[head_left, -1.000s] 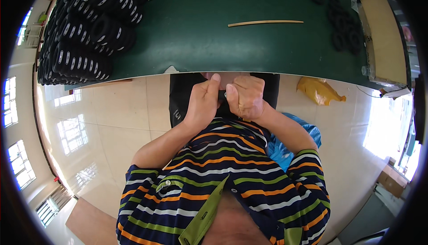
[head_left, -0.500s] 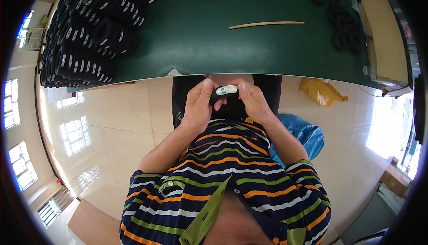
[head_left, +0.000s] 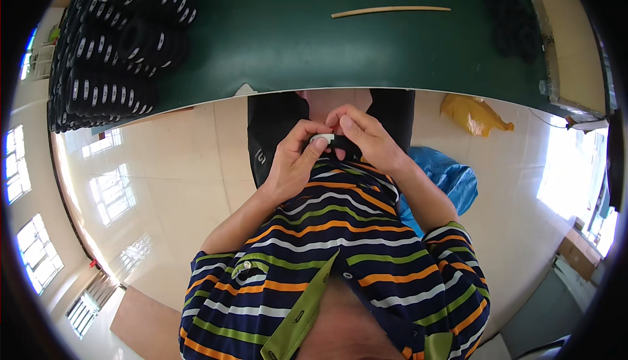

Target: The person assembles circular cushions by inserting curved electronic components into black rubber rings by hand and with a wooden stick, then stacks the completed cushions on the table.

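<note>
The small black-and-white piece (head_left: 323,139) is up off the lap, in front of the person's belly and just short of the worktop (head_left: 281,49). From where I stand, its long axis runs roughly sideways, left to right, with the white part toward the person's left and the black part toward the right. Much of it is hidden by fingers.

The left hand (head_left: 296,157) grips the white end, thumb laid on top and fingers curled behind. The right hand (head_left: 367,139) is bent in at the black end, fingers curled; I cannot tell whether it pinches the piece or only steadies it.

Beyond the 2 hands, on the worktop, a thin wooden stick (head_left: 391,11) lies nearly parallel to the front edge. Black rings with white labels (head_left: 98,91) are stacked at the left, and a dim heap of dark rings (head_left: 517,33) lies at the right, near a cardboard box (head_left: 569,46). On the floor (head_left: 176,147), right of the person, are a yellow bag (head_left: 474,115) and a blue plastic bag (head_left: 445,177).
</note>
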### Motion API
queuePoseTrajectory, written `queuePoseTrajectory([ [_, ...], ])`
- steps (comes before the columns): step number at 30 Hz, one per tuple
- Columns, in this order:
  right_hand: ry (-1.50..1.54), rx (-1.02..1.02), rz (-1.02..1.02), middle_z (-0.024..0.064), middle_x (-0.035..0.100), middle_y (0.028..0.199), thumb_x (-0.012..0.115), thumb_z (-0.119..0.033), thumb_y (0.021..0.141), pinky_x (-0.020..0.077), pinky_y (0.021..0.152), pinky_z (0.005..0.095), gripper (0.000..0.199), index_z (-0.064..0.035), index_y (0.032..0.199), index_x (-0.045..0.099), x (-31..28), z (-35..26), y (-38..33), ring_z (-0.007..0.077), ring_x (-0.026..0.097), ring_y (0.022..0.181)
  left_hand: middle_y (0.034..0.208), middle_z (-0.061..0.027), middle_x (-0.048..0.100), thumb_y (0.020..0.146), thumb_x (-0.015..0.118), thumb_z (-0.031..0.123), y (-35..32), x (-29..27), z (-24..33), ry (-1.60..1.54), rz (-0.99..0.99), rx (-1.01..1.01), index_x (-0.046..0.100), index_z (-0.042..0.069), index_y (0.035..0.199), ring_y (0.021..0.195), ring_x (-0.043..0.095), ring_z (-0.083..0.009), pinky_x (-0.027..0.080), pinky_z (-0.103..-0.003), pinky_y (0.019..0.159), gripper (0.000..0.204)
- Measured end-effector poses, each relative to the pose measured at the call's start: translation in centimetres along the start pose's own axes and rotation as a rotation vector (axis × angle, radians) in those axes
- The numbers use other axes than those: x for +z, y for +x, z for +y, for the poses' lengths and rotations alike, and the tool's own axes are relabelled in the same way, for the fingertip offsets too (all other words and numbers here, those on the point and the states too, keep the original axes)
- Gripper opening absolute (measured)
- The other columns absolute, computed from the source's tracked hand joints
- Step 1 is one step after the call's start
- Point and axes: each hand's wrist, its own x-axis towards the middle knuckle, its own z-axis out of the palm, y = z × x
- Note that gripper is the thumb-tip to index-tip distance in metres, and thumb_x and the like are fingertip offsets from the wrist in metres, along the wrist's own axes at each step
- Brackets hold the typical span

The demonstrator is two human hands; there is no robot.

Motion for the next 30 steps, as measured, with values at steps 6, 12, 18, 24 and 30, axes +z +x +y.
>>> queuePoseTrajectory([
  [6, -0.036, 0.116, -0.107, 0.0044, 0.06, 0.099, 0.032, -0.038, 0.116, 0.0503, 0.073, 0.0252, 0.045, -0.0021, 0.127, 0.056, 0.5, -0.5, -0.3, 0.011, 0.06, 0.078, 0.099, -0.0087, 0.069, 0.11, 0.054, 0.011, -1.0, -0.3, -1.4, 0.059, -0.056, -0.083, 0.058, -0.003, 0.119, 0.092, 0.07, -0.0141, 0.056, -0.029, 0.087, 0.017],
  [12, -0.006, 0.31, -0.181, 0.0043, 0.061, 0.097, 0.026, -0.041, 0.117, 0.0507, 0.065, 0.0228, 0.05, -0.0024, 0.133, 0.053, 1.2, 1.1, -0.7, 0.0079, 0.059, 0.075, 0.097, -0.0096, 0.07, 0.108, 0.056, 0.009, -2.0, -0.3, 0.0, 0.157, -0.126, -0.165, 0.062, -0.005, 0.118, 0.09, 0.071, -0.0155, 0.058, -0.03, 0.087, 0.018],
  [18, -0.005, 0.456, -0.136, 0.0047, 0.065, 0.095, 0.029, -0.054, 0.113, 0.0508, 0.06, 0.0251, 0.061, -0.0035, 0.13, 0.057, 2.6, 1.2, -1.6, 0.0091, 0.06, 0.067, 0.096, -0.0129, 0.075, 0.106, 0.057, 0.01, -3.2, -0.8, -1.3, 0.262, -0.179, -0.121, 0.065, -0.005, 0.119, 0.091, 0.074, -0.0193, 0.057, -0.032, 0.087, 0.022],
  [24, -0.061, 0.476, -0.13, 0.0066, 0.066, 0.102, 0.028, -0.056, 0.113, 0.0525, 0.067, 0.024, 0.065, -0.0023, 0.134, 0.057, 2.6, 2.4, -2.0, 0.0096, 0.061, 0.074, 0.094, -0.0129, 0.075, 0.107, 0.056, 0.013, -3.2, -0.2, -0.2, 0.195, -0.232, -0.164, 0.066, -0.004, 0.116, 0.091, 0.073, -0.0231, 0.055, -0.034, 0.088, 0.022],
  [30, -0.048, 0.508, -0.105, 0.0077, 0.067, 0.098, 0.025, -0.06, 0.112, 0.0503, 0.064, 0.024, 0.072, -0.0001, 0.136, 0.058, 3.0, 2.6, -2.2, 0.0097, 0.058, 0.071, 0.09, -0.0134, 0.074, 0.104, 0.059, 0.012, -3.2, 0.1, -0.6, 0.422, -0.22, -0.129, 0.065, -0.003, 0.114, 0.087, 0.073, -0.0271, 0.056, -0.036, 0.083, 0.019],
])
